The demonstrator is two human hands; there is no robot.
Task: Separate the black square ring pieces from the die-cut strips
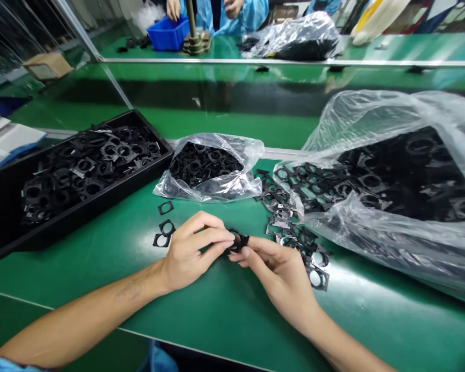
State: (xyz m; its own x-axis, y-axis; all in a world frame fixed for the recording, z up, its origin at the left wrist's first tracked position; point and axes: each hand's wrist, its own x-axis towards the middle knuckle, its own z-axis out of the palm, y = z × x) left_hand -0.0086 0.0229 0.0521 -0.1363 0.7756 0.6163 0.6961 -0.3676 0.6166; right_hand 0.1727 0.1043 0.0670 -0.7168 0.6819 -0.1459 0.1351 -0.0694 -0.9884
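My left hand (pixel 191 248) and my right hand (pixel 279 268) meet over the green table (pixel 225 310), both pinching one small black plastic part (pixel 239 242) between their fingertips. Three loose black ring parts (pixel 163 227) lie just left of my left hand. A spill of the same black parts (pixel 294 232) lies right of my right hand, at the mouth of a large clear plastic bag (pixel 391 206) full of them. A smaller clear bag of parts (pixel 211 168) sits straight beyond my hands.
A black tray (pixel 8 237) filled with black parts stands at the left. Across a green conveyor belt (pixel 217 103), another person in a blue coat works by a blue bin (pixel 168 33) and a metal stand (pixel 196 41). Another plastic bag (pixel 294 36) lies there.
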